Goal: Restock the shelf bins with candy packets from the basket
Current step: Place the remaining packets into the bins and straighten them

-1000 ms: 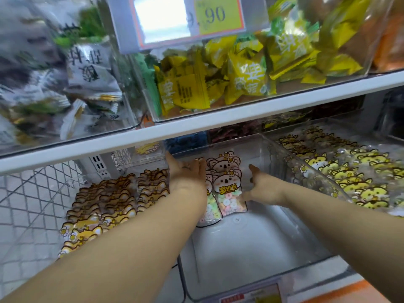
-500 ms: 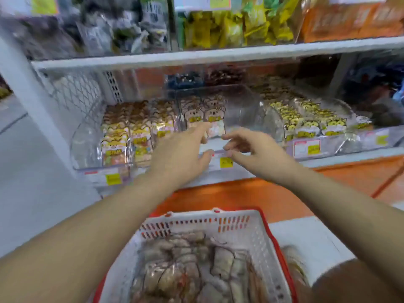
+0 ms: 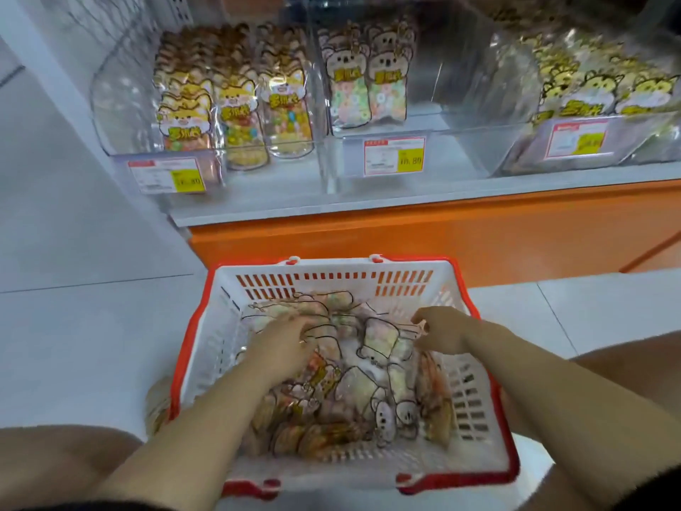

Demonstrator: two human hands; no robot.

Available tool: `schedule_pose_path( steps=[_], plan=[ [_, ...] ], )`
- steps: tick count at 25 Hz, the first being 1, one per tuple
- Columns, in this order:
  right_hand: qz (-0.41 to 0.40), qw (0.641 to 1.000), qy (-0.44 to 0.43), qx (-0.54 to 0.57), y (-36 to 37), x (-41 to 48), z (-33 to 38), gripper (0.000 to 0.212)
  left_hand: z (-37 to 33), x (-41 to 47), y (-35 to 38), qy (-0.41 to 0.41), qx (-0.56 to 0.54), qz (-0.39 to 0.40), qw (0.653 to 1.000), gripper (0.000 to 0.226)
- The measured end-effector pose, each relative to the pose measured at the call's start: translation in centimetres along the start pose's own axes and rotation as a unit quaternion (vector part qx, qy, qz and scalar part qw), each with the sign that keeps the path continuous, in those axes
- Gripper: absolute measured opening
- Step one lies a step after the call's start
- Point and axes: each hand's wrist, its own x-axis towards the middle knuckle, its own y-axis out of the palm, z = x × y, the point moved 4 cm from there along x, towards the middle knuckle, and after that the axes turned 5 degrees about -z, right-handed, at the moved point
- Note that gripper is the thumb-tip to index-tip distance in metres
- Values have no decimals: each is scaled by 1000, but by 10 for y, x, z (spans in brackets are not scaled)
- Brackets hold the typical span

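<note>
Generally, the clear, bear-shaped candy packets [image 3: 372, 363] should be treated as light, soft film pouches with loose sweets inside. They are likely to flex, crinkle and slide over one another, and the film is probably slippery. The contents may crack if squeezed, so pinch the flat printed header or a sealed side edge, not the filled belly. Lift one packet, or a small aligned stack, clear of the heap before raising it.

The packets lie in a loose, overlapping heap inside the white slotted plastic basket with a red rim [image 3: 331, 280], which stands on the pale tiled floor [image 3: 92, 344] in front of the shelf.

The left hand [image 3: 283, 344] lies palm-down on the heap, fingers extended over the packets. No packet is visibly closed in it. The right hand [image 3: 442, 333] is at the far right of the heap with its fingers [image 3: 420, 320] curled, pinching what appears to be the edge of one packet.

Above, on the grey shelf [image 3: 258, 201], the clear plastic middle bin [image 3: 460, 105] holds only two matching bear packets [image 3: 365, 83] at its left side. It is judged to be the destination.
</note>
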Motion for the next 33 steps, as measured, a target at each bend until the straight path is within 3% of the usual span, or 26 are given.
schedule_pose_path(
  steps=[4,6,8,10,13,19,25,29,33],
  plan=[
    [29,994,104,27,53,37,-21,69,40,-11,58,-54,80,102,990,66],
    [-17,992,125,15,71,49,-22,64,40,-9,69,-54,129,107,984,72],
    [-97,989,112,-24,74,58,-18,62,36,-3,69,-61,92,102,989,66],
    [-119,989,84,-39,71,72,-10,71,36,-2,69,-73,63,110,989,64],
    [-76,995,64,-19,75,99,-5,78,36,-7,69,-72,66,100,990,64],
    [-25,978,115,-169,94,122,-19,68,35,-8,70,-85,67,101,989,63],
    [-25,989,80,-125,110,121,-8,60,37,-6,75,-82,69,83,991,61],
    [-80,988,77,-108,83,93,-9,59,37,-4,71,-93,51,114,988,62],
    [-110,991,70,-34,47,45,4,75,6,-3,35,-64,43,43,996,33]
  ],
)
